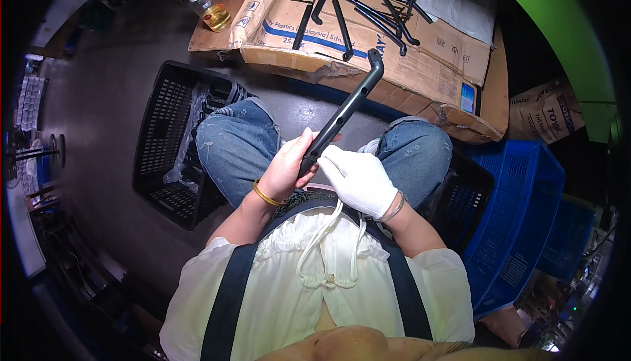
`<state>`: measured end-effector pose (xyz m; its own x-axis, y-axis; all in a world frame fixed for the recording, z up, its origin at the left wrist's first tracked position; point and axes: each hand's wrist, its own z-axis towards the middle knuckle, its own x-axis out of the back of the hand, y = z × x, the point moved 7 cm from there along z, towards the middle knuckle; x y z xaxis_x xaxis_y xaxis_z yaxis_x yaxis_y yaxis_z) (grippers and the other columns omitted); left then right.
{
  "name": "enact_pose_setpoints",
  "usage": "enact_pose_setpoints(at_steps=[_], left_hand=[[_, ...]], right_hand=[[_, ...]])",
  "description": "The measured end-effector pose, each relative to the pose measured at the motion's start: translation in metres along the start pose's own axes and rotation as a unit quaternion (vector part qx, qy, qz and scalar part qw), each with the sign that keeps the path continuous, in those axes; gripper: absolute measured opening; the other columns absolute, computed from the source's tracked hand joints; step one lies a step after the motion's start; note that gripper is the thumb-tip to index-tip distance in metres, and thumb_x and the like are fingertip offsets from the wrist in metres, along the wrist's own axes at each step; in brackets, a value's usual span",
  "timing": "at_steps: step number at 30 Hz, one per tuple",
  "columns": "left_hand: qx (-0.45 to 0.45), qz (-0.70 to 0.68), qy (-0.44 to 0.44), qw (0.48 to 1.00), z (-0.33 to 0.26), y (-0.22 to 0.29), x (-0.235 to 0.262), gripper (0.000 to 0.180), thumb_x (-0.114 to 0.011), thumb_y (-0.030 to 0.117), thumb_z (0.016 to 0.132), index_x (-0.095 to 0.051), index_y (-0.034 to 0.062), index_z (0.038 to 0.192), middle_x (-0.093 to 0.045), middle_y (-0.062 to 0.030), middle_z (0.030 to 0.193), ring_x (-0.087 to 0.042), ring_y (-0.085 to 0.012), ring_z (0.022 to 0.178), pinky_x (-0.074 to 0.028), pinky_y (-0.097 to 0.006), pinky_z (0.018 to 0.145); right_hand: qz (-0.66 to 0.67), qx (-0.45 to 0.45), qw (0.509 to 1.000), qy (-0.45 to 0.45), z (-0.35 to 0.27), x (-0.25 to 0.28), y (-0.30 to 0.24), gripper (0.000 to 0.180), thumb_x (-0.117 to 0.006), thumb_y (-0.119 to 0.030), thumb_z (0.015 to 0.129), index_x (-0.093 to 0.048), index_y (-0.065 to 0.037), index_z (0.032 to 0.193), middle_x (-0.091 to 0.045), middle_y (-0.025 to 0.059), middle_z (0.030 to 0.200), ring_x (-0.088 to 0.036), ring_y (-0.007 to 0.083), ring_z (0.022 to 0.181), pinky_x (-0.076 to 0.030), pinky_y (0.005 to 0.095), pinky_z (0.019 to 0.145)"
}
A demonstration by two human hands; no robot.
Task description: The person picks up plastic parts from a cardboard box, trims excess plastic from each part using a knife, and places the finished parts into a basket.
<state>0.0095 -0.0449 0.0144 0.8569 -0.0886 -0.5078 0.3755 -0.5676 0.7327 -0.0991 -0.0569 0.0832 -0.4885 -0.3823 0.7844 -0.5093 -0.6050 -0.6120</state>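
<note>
A long black plastic bar (pixel 345 112) with a bent upper end and holes along its side slants up and away from my lap. My bare left hand (pixel 292 158), with a yellow bangle at the wrist, is wrapped round its lower end. My right hand (pixel 358 178) wears a white glove and a bracelet. Its fingers are closed together against the bar's right side, close to the left hand. Whatever those gloved fingertips may pinch is hidden. Several similar black bars (pixel 381 19) lie loosely piled on the cardboard-covered table (pixel 276 32) ahead.
A lidded bottle of yellow liquid (pixel 215 16) stands at the table's left end. On the floor to the left is a black crate (pixel 164 124) with black parts and clear plastic inside. Blue crates (pixel 513 223) and another black crate (pixel 465 196) stand at the right.
</note>
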Motion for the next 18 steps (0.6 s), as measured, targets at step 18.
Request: enact_pose_setpoints(at_steps=[18], left_hand=[[0.02,-0.008,-0.003,1.0,-0.0055,-0.0017,0.004,0.052,-0.029,0.037,0.108,-0.062,0.0003,0.125,-0.051,0.0029,0.06,-0.03,-0.003,0.038,-0.026,-0.018,0.038]], right_hand=[[-0.024,0.045,0.993,-0.104,0.0071,-0.0035,-0.0002,0.025,-0.067,-0.032,0.085,-0.064,-0.011,0.099,-0.063,0.0066,0.089,-0.067,0.0269,0.073,-0.055,0.0385,0.062]])
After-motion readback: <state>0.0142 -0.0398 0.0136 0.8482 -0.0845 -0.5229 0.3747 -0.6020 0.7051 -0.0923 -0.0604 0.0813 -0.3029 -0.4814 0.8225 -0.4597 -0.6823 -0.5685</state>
